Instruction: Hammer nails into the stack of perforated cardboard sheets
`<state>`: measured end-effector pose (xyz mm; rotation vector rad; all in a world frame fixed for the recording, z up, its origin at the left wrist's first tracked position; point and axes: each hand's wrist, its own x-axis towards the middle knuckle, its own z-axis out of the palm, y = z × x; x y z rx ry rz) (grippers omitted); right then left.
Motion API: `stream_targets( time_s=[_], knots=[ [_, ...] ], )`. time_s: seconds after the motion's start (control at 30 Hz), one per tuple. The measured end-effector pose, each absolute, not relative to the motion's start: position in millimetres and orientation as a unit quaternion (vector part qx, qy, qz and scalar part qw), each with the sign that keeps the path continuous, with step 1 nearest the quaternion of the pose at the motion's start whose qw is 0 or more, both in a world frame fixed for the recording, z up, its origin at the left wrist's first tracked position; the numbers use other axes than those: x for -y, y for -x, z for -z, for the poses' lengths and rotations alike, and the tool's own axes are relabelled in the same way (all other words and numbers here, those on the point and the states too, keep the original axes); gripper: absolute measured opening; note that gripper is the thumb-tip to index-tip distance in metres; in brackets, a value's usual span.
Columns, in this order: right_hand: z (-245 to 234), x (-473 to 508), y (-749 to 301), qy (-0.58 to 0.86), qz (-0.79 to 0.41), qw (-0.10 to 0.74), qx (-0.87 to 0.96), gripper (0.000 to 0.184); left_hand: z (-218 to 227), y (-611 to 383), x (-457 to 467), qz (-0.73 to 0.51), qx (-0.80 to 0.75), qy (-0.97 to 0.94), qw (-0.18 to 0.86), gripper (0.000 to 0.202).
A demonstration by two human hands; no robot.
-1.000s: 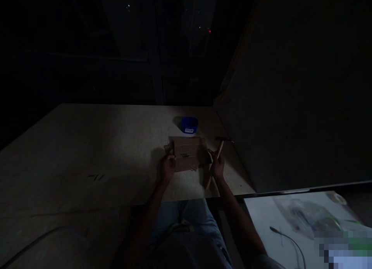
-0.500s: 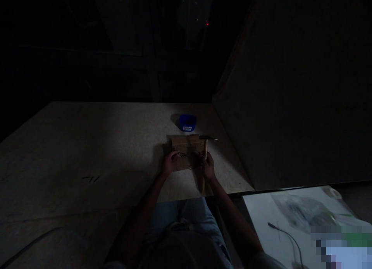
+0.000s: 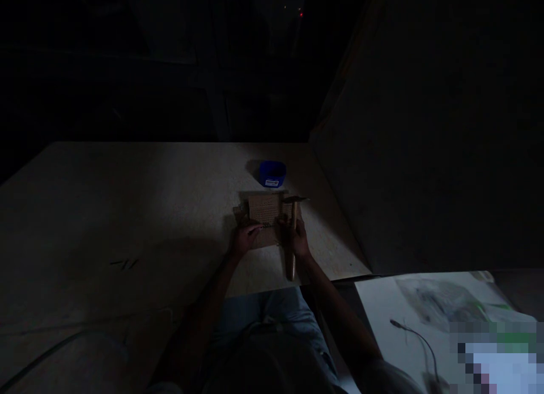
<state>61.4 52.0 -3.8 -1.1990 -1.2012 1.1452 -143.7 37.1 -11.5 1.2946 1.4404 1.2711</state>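
Note:
A piece of brown cardboard [image 3: 264, 207] lies on the table with a short dark row of small things, perhaps nails [image 3: 266, 225], across it. My left hand [image 3: 243, 239] rests at the cardboard's left edge. Its thumb and fingertips come together near the left end of the dark row; what they pinch is too dark to make out. In my right hand [image 3: 300, 242] is a hammer [image 3: 293, 212] with a wooden handle, its metal head pointing away from me above the cardboard's right side. The right fingertips reach toward the row, partly hidden by the handle.
A blue plastic tub [image 3: 272, 174] with a white label stands behind the cardboard. Several thin dark pieces [image 3: 124, 264] lie on the table [image 3: 178, 201] at left. A dark panel [image 3: 425, 156] rises on the right. Lower right, a white surface [image 3: 378, 314] bears a clear plastic bag [image 3: 433, 300] and a cable [image 3: 419, 334].
My right hand and the hammer have shifted slightly left, over the cardboard. My left hand has moved a little left too. The whole view has tilted slightly.

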Motion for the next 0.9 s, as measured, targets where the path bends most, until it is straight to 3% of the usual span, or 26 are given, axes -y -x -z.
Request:
stream_targets(
  time_s=[0.6, 0.8, 0.9],
  knots=[
    [-4.2, -51.8, -60.8, 0.516, -0.473, 0.500, 0.509, 0.033, 21.2, 144.4, -36.2, -0.495, -0.569, -0.546, 0.366, 0.010],
    [-34.5, -37.2, -62.7, 0.507, -0.466, 0.490, 0.534, 0.029, 23.9, 145.8, -34.7, -0.486, -0.580, -0.549, 0.357, 0.029],
    [-54.6, -22.1, -64.8, 0.492, -0.509, 0.445, 0.549, 0.030, 27.8, 146.3, -33.8, -0.475, -0.586, -0.573, 0.322, 0.032]
  ],
)
